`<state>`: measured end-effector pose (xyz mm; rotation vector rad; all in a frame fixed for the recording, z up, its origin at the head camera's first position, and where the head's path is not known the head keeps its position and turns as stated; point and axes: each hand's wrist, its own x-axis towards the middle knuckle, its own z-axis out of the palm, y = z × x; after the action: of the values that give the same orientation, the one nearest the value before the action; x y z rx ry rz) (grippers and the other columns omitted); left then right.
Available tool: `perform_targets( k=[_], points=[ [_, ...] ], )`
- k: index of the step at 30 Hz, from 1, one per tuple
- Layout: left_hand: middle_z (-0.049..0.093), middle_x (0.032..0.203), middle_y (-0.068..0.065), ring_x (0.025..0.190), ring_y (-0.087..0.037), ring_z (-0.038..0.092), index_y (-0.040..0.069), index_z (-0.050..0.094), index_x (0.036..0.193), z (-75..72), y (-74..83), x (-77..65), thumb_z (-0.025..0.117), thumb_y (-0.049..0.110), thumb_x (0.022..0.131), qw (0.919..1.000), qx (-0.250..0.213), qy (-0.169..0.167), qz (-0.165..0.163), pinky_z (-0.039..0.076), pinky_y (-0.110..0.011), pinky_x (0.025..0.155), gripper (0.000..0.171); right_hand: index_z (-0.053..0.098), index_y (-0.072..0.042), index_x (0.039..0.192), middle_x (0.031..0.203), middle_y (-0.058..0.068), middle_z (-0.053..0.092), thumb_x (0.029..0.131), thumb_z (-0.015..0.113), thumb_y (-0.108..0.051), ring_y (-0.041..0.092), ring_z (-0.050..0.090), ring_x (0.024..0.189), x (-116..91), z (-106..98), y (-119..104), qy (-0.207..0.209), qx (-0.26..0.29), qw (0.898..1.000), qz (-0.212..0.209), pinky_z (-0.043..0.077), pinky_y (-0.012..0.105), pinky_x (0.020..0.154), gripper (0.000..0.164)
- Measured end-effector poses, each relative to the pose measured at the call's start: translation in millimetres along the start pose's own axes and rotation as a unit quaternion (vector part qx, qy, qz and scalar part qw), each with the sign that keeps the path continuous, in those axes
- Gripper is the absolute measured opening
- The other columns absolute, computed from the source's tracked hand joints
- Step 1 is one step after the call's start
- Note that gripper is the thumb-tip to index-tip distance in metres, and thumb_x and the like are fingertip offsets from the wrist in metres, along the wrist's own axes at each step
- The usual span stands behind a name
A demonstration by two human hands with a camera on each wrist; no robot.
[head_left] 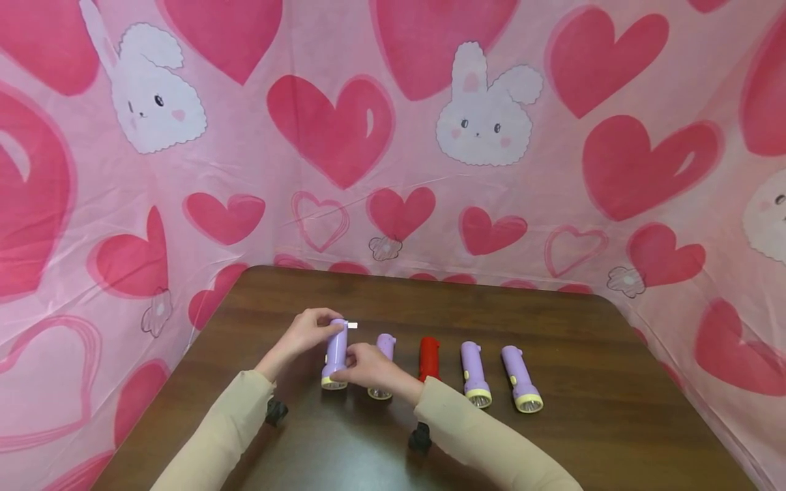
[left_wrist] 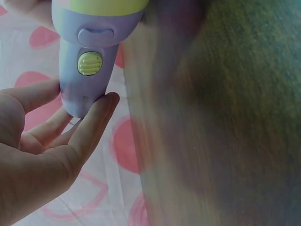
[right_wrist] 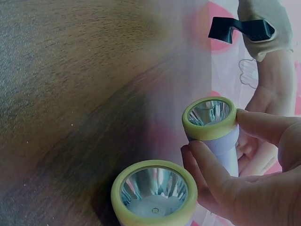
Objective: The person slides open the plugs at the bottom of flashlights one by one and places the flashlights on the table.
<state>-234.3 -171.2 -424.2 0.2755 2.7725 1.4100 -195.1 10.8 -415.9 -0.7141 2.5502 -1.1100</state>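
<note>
A purple flashlight (head_left: 336, 351) with a yellow rim is held between both hands at the left of the row. My left hand (head_left: 310, 331) pinches its tail end between thumb and fingers. Thumb and fingers of my right hand (head_left: 371, 367) grip the lens end, near the yellow rim. A small white piece (head_left: 353, 325) shows beside the tail. In the left wrist view, the side of the flashlight (left_wrist: 87, 56) bears a ribbed yellow switch (left_wrist: 89, 63). Its reflector (right_wrist: 209, 113) shows in the right wrist view, and a second purple flashlight (right_wrist: 155, 190) lies close by.
On the brown table (head_left: 583, 436), a red flashlight (head_left: 429, 354), partly behind the right sleeve, lies right of the second one. Two more purple flashlights (head_left: 475, 375) lie farther right, lenses facing me. Pink heart-patterned cloth (head_left: 405, 157) surrounds the table's far and side edges.
</note>
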Motion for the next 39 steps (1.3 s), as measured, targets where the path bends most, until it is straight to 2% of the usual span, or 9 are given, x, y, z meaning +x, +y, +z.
perform_targets(
  k=[4, 14, 24, 31, 39],
  points=[
    [0.071, 0.113, -0.02, 0.099, -0.027, 0.067, 0.0, 0.07, 0.113, 1.6, -1.6, 1.5, 0.067, 0.022, 0.093, 0.9999, -0.001, -0.004, -0.011, 0.059, -0.038, 0.083, 0.03, 0.065, 0.004, 0.087, 0.067, 0.003, 0.056, 0.08, 0.079, -0.022, 0.008, 0.043, 0.059, 2, 2, 0, 0.002, -0.017, 1.0, 0.006, 0.036, 0.019, 0.052, 0.031],
    [0.072, 0.109, -0.02, 0.094, -0.024, 0.067, 0.0, 0.07, 0.111, 3.8, -4.0, 3.8, 0.068, 0.021, 0.093, 1.0, 0.003, -0.004, -0.003, 0.057, -0.032, 0.076, 0.028, 0.063, 0.001, 0.082, 0.064, -0.001, 0.05, 0.08, 0.08, -0.024, 0.009, 0.042, 0.058, 5, 5, 1, 0.003, -0.049, 0.999, 0.022, 0.033, 0.019, 0.052, 0.03],
    [0.07, 0.113, -0.022, 0.095, -0.025, 0.067, -0.001, 0.068, 0.114, 6.0, -10.5, 5.0, 0.067, 0.02, 0.094, 0.9992, -0.027, -0.021, -0.022, 0.06, -0.039, 0.081, 0.03, 0.061, -0.002, 0.076, 0.062, -0.004, 0.047, 0.079, 0.08, -0.025, 0.008, 0.041, 0.057, 8, 10, 3, 0.001, -0.062, 0.998, 0.026, 0.032, 0.019, 0.051, 0.03],
    [0.07, 0.114, -0.024, 0.094, -0.025, 0.068, -0.003, 0.067, 0.115, 6.6, -14.6, 7.7, 0.066, 0.019, 0.094, 0.9991, -0.029, -0.025, -0.02, 0.06, -0.039, 0.08, 0.031, 0.062, -0.002, 0.077, 0.061, -0.005, 0.046, 0.081, 0.079, -0.028, 0.008, 0.041, 0.056, 13, 10, 4, -0.007, -0.067, 0.997, 0.034, 0.032, 0.02, 0.051, 0.031],
    [0.068, 0.115, -0.024, 0.093, -0.025, 0.066, -0.003, 0.066, 0.117, 7.7, -18.9, 8.3, 0.064, 0.02, 0.096, 0.9984, -0.027, -0.046, -0.018, 0.06, -0.04, 0.082, 0.032, 0.065, -0.001, 0.083, 0.063, -0.003, 0.051, 0.082, 0.079, -0.03, 0.01, 0.045, 0.057, 13, 9, 4, -0.018, -0.062, 0.997, 0.05, 0.035, 0.021, 0.051, 0.032]
  ],
)
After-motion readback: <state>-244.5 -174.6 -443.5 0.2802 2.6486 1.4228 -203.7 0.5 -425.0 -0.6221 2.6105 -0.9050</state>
